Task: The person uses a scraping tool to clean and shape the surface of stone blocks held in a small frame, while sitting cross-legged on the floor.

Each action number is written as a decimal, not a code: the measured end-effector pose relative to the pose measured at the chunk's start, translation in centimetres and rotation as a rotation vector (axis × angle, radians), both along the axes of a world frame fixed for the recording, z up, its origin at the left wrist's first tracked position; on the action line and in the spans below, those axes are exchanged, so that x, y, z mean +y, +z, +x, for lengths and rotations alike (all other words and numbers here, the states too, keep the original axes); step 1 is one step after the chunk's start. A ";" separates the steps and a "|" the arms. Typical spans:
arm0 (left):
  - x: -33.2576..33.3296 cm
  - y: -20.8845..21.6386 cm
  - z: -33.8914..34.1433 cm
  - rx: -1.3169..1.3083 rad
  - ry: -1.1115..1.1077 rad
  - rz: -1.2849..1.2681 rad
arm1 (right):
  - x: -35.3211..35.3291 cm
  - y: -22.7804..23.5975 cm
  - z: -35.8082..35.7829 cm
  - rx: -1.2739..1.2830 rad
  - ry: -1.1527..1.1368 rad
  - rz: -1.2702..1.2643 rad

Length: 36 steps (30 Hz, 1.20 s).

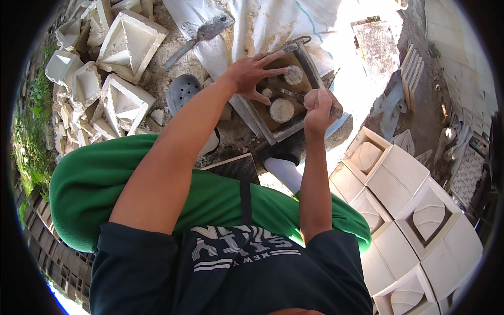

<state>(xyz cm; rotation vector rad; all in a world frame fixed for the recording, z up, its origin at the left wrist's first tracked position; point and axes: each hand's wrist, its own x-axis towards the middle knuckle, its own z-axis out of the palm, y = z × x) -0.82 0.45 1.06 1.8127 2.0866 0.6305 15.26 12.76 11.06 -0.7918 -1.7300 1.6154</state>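
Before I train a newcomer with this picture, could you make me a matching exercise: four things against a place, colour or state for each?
1. Left hand
2. Right hand
3. Trousers
4. Pale blocks

A. Green
B. Set together at lower right
C. Closed around the handle of a tool
D. Fingers spread at the grey-rimmed box

Pairs: 1-D, 2-C, 3-A, 4-B

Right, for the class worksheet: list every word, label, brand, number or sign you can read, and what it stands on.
Shirt: white lettering, large and small, with stripes; wording not copied here.
White sheet: small print near its left edge, too small to read.
Dark board: faint marks, too blurred to read.
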 end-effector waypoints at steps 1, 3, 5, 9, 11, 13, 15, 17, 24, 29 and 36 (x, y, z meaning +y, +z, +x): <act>0.1 0.0 0.1 0.004 -0.004 -0.037 | 0.5 -0.1 0.7 -0.003 -0.007 0.006; -0.2 0.0 -0.3 -0.004 0.007 -0.009 | 0.5 1.6 -0.2 0.038 -0.015 -0.102; -0.2 0.0 -0.2 -0.023 0.009 0.024 | 0.3 2.5 -0.1 0.073 -0.020 -0.097; -0.1 0.1 -0.1 -0.019 0.003 0.021 | 0.1 1.2 -0.6 0.056 -0.071 -0.058; -0.1 0.2 -0.1 -0.023 0.008 -0.001 | 0.9 1.9 -0.9 0.031 -0.036 -0.165; -0.3 0.0 -0.3 -0.007 0.005 0.041 | 0.6 3.2 -1.4 0.052 -0.051 -0.186; -0.1 -0.1 -0.2 -0.009 0.004 0.053 | 0.4 3.5 -1.0 0.165 -0.057 -0.157; 0.0 -0.1 -0.1 -0.011 0.001 0.062 | 0.7 1.5 -1.4 0.088 -0.045 -0.102; 0.0 0.0 -0.1 -0.041 0.001 0.029 | 1.1 1.7 -1.2 0.083 -0.062 -0.164; -0.3 -0.4 -0.2 -0.042 0.009 0.024 | 1.5 2.7 -1.9 0.029 -0.005 -0.176; -0.3 -0.4 -0.1 -0.029 0.010 0.015 | 1.5 2.1 -2.0 -0.001 0.028 -0.148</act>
